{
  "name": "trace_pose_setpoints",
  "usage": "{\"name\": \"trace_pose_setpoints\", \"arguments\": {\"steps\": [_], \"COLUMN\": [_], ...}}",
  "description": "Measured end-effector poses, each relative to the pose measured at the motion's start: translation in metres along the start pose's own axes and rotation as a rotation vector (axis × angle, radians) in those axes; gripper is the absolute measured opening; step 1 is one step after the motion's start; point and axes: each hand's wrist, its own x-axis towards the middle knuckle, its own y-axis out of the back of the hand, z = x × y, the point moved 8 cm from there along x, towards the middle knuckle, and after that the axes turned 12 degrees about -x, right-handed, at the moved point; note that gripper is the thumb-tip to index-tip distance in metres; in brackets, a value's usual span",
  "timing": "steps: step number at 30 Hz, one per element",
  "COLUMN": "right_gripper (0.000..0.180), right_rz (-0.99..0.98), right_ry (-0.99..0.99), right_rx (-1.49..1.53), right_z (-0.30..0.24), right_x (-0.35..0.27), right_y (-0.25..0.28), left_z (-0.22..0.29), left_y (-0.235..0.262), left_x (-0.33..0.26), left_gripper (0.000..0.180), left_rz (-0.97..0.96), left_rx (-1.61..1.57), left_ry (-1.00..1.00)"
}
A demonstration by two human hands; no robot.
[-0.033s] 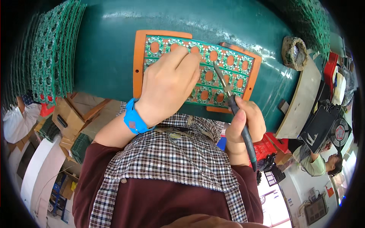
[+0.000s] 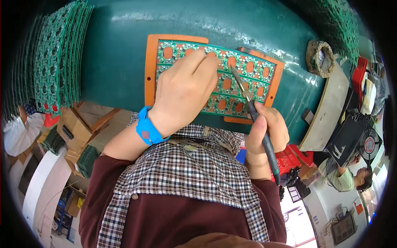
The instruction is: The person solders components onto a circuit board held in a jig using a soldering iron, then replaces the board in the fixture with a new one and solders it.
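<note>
A green panel of circuit boards (image 2: 257, 79) with rows of round openings lies in an orange fixture (image 2: 150, 82) on the dark green work surface. My left hand (image 2: 184, 89) rests over the panel's left and middle part. Its fingers are curled and pressed together at the upper rows; the fingertips and anything in them are hidden. A blue band (image 2: 149, 128) is around that wrist. Closed around a soldering iron (image 2: 251, 108), my right hand (image 2: 275, 128) is at the panel's lower right. The iron slants up and left, its tip at an opening in the upper row.
A row of upright green circuit panels (image 2: 51, 62) stands at the left. At the right sit a round, rough-rimmed holder (image 2: 320, 58), a pale board (image 2: 326, 109) and a small black fan (image 2: 369, 144). Another person (image 2: 345, 177) is at the far right; more panels stand at upper right.
</note>
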Motion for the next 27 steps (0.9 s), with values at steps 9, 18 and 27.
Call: {"name": "trace_pose_setpoints", "arguments": {"steps": [9,18,27], "right_gripper": [0.014,0.012,0.013], "right_rz": [0.009,-0.012,-0.031], "right_ry": [0.048,-0.003,-0.014], "right_rx": [0.002,0.006,0.05], "right_z": [-0.0026,0.0009,0.0044], "right_x": [0.0056,0.0103,0.014], "right_y": [-0.0076,-0.0058,-0.0074], "left_z": [-0.0023,-0.0028,-0.0015], "left_y": [-0.0033,-0.0006,-0.003], "left_x": [0.0022,0.0039,0.0028], "left_gripper": [0.015,0.018,0.017], "left_rz": [0.0,-0.03,-0.001], "left_rx": [-0.024,0.011,-0.011], "left_ry": [0.009,0.027,0.005]}}
